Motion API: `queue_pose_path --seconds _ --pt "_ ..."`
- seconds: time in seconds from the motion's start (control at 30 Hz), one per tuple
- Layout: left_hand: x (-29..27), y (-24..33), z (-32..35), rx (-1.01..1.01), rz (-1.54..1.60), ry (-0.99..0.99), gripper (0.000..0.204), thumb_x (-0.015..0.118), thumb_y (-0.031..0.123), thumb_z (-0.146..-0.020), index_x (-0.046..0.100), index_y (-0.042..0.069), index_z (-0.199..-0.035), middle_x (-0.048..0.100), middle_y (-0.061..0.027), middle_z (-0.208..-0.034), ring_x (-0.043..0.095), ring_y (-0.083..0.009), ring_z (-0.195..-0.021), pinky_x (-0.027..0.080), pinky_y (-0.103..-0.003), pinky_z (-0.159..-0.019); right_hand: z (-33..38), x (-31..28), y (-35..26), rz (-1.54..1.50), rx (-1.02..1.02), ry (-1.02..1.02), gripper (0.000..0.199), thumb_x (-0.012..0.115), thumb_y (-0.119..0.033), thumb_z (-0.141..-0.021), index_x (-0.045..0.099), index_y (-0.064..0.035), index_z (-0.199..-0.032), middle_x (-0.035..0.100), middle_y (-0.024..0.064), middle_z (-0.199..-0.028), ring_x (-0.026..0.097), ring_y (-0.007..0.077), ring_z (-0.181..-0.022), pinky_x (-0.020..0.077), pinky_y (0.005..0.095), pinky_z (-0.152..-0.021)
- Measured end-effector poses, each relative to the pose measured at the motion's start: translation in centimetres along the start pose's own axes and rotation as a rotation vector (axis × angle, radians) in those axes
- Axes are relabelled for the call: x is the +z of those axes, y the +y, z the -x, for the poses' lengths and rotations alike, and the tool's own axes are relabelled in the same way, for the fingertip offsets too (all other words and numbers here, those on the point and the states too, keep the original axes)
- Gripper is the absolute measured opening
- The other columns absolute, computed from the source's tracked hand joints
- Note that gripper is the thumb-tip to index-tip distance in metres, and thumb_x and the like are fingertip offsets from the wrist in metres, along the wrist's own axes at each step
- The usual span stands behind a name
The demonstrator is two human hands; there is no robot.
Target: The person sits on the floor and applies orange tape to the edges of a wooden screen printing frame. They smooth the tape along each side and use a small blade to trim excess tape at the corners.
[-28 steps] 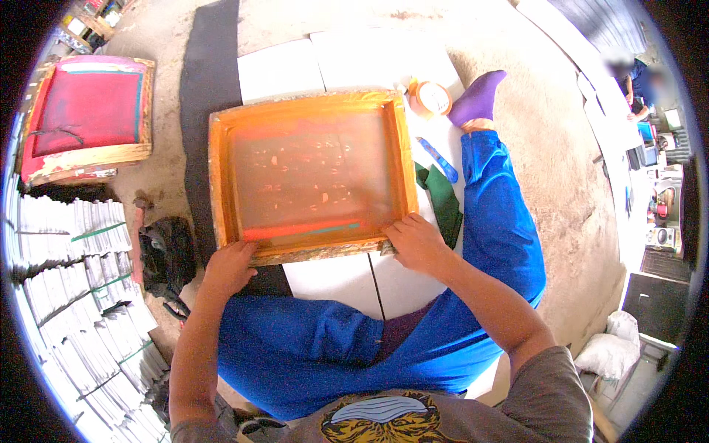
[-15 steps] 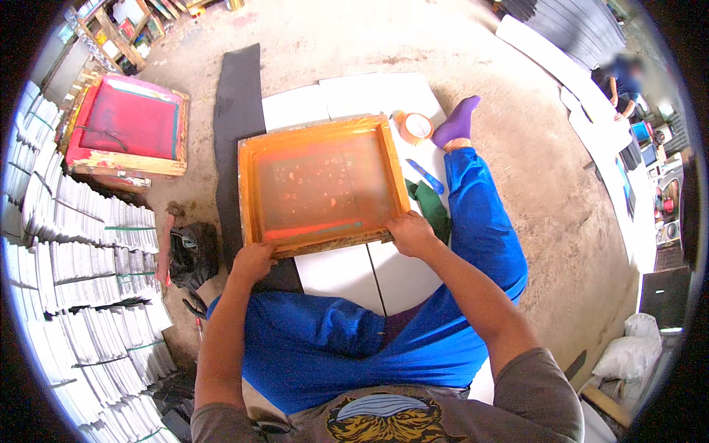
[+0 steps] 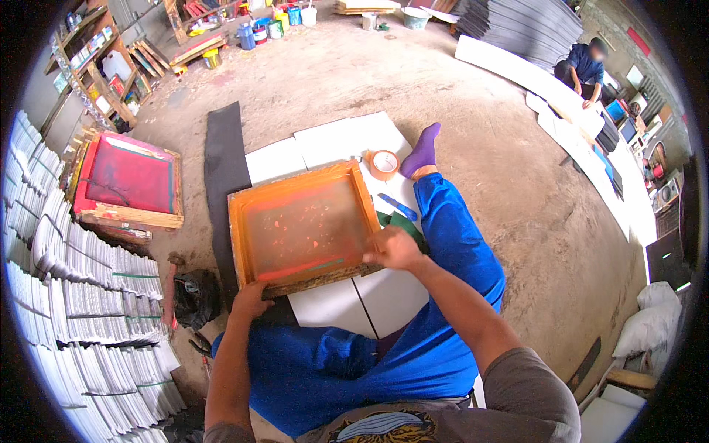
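Note:
I sit on the floor in blue trousers with an orange wooden printing screen (image 3: 304, 225) in front of me. It lies over white sheets (image 3: 347, 303) spread on the floor. My left hand (image 3: 249, 300) grips the screen's near left corner. My right hand (image 3: 391, 249) holds its near right corner. The mesh looks yellowish with red specks. A roll of tape (image 3: 383, 164), a blue knife-like tool (image 3: 397, 207) and a dark green cloth (image 3: 405, 224) lie beside my right leg.
A red-mesh screen (image 3: 129, 177) in a wooden frame leans at the left, above stacks of white printed sheets (image 3: 81, 295). A long black mat (image 3: 223, 170) lies beside the white sheets. Paint tubs (image 3: 258, 29) stand far back. Another person (image 3: 583, 70) works at the far right.
The view has tilted up, showing more of the room. The screen has shifted toward me on the white sheets; both hands stay on its near corners.

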State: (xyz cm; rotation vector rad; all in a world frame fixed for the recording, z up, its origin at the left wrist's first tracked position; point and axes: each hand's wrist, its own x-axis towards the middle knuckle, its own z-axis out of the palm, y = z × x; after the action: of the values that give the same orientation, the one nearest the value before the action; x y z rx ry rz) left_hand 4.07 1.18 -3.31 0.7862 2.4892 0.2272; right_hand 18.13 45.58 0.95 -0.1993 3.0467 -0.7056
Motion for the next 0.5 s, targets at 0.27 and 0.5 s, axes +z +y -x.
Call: queue_pose_path --seconds 0.27,0.5 --pt "1.5 10.6 -2.9 0.281 0.113 0.149 0.070 0.084 0.037 -0.079 0.059 0.006 -0.137 0.065 -0.0185 -0.132 0.062 -0.0389 -0.121 0.050 -0.048 -0.102 -3.9 2.6 12.1 0.122 0.755 0.236 0.035 0.071 -0.026 -0.094 0.066 -0.0053 -0.121 0.067 0.0194 -0.122 0.062 0.0390 -0.119 0.0537 0.0493 -0.097" --pt "3.2 18.3 -5.9 0.345 0.205 0.165 0.055 0.081 0.035 -0.083 0.064 0.011 -0.130 0.067 -0.0147 -0.128 0.063 -0.0374 -0.119 0.051 -0.050 -0.099 -4.9 2.2 10.5 0.266 0.801 0.047 0.033 0.072 -0.021 -0.092 0.063 -0.0052 -0.118 0.062 0.0173 -0.129 0.063 0.0364 -0.121 0.0564 0.0466 -0.096"
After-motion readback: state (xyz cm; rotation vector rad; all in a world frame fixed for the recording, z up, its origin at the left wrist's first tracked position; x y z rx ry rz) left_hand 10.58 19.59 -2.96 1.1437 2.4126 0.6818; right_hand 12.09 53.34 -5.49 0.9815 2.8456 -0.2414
